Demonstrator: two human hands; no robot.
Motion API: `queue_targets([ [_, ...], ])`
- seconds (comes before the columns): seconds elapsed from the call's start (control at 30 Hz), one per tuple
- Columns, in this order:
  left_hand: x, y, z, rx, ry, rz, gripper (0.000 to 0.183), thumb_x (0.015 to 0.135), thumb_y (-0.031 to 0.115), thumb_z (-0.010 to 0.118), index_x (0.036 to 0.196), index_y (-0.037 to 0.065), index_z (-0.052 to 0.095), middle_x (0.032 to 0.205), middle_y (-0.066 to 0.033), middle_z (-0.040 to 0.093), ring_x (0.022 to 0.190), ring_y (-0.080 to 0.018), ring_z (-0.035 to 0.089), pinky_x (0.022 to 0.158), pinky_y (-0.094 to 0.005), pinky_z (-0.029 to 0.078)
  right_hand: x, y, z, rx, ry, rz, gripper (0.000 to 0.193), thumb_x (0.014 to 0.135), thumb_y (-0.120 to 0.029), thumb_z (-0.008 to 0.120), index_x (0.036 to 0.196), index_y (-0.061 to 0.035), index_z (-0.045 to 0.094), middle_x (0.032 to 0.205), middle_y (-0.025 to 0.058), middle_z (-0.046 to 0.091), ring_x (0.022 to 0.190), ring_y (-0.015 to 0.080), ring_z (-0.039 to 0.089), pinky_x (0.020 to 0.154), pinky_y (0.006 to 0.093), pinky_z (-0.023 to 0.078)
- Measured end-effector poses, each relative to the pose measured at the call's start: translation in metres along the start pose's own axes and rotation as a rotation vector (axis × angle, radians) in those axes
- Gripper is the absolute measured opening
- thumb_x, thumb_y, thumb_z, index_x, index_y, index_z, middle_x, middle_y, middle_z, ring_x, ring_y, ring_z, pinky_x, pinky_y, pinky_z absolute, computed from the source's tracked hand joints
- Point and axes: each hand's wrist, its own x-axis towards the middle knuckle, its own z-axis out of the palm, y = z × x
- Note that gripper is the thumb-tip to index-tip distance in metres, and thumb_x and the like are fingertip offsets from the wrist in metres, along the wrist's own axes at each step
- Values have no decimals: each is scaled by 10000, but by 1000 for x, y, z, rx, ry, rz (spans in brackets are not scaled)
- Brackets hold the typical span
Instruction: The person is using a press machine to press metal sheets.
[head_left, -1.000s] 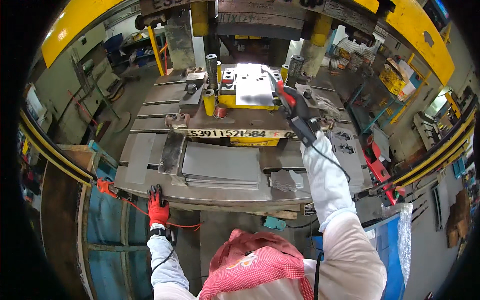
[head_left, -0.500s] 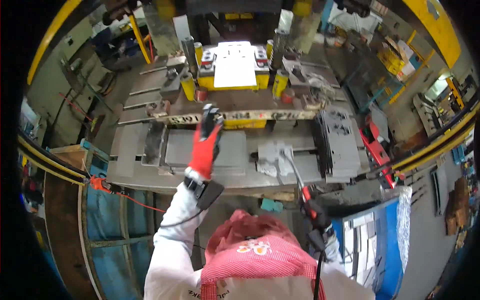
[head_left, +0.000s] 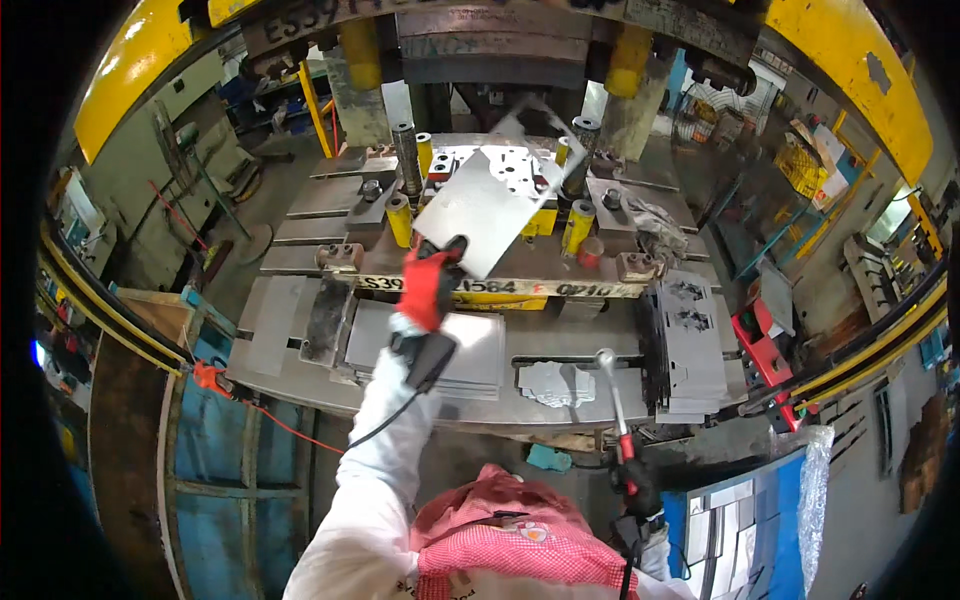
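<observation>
My left hand (head_left: 428, 288), in a red glove with dark fingers, is closed on the near left corner of a flat metal sheet (head_left: 478, 212). The sheet slants over the lower die (head_left: 538, 222), turned askew; its far end is blurred. My right hand (head_left: 640, 492), in a dark glove, grips the red handle of a rod tool (head_left: 614, 400). That tool has a slim metal shaft with a round end, standing just right of an irregularly cut metal piece (head_left: 556, 384) on the press table (head_left: 400, 405).
Flat sheets (head_left: 475, 352) are stacked at the table's left front, shaped plates (head_left: 692, 345) at its right. Yellow-based guide posts (head_left: 578, 228) flank the die. The upper die (head_left: 495, 45) hangs above. A blue bin (head_left: 735, 500) stands lower right, a red-and-grey box (head_left: 760, 325) beyond the table.
My left hand has gone from reaching with nothing held to gripping the sheet, which is raised and turned off the die. The tool's round end has come off the cut piece. The view has tilted upward.
</observation>
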Motion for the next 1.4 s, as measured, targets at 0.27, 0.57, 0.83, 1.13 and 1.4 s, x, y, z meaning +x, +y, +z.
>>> queue_targets([
  [0.27, 24, 56, -104, 410, -734, -300, 396, 639, 48, 587, 1033, 6, 584, 837, -26, 626, 761, -94, 528, 684, -251, 426, 21, -72, 49, -77, -363, -120, 703, 657, -204, 610, 1280, 4, 358, 980, 94, 562, 800, 127, 544, 657, 226, 439],
  [0.57, 57, 10, -86, 361, -1059, 59, 196, 654, 132, 638, 841, 76, 650, 912, -87, 609, 880, -249, 550, 876, -353, 356, 26, -66, 89, -312, -544, 87, 699, 674, -177, 589, 1297, 11, 336, 1118, 95, 512, 969, 157, 514, 835, 280, 414],
  [0.83, 64, 7, -65, -791, -519, -573, 485, 869, 453, 401, 1149, 68, 495, 984, -81, 594, 810, -182, 584, 742, -337, 476, 50, -66, 112, 86, -434, 3, 642, 697, -186, 558, 1275, 17, 362, 862, 37, 542, 600, 80, 479, 532, 220, 406],
  [1.13, -45, -1, -20, -841, -485, -737, 619, 830, 609, 327, 1246, 158, 401, 1143, -103, 544, 895, -260, 595, 746, -379, 493, 218, -117, 156, 133, -342, -103, 388, 806, -317, 540, 1086, -53, 494, 739, -8, 458, 549, 60, 455, 423, 197, 348],
  [1.4, -28, -21, 17, -1091, -234, -500, 482, 905, 368, 388, 1184, -25, 409, 1052, -202, 563, 877, -267, 604, 778, -381, 503, 220, -131, 176, 223, -404, 37, 291, 793, -303, 568, 974, -81, 513, 665, 40, 495, 437, 95, 467, 318, 184, 289],
])
